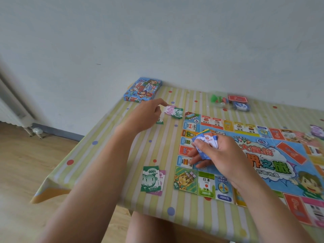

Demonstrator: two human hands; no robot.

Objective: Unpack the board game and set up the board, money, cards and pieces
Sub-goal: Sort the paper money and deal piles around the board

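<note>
Head view: our right hand (222, 155) grips one fan of banknotes (204, 140) over the left border of the board (263, 165). Its fingers curl round the fan, and the notes' long axes slant up and away to the left.

Nearer than that grip and to its left lies one money pile (151, 179), a green 1000 note on pink ones. Its long axis runs away from us, with bare striped tablecloth (140, 151) around it out to the table's left edge.

Beyond the grip to the left, our left hand (143, 116) stretches its index finger to a pink 500 note (169, 109) overlapping a green 1000 note (178, 114). We cannot tell whether it pinches the pink note.

Farthest off sit one box (142, 91) at the corner and, to its right, a red card deck (237, 98) and a blue card deck (241, 106).
</note>
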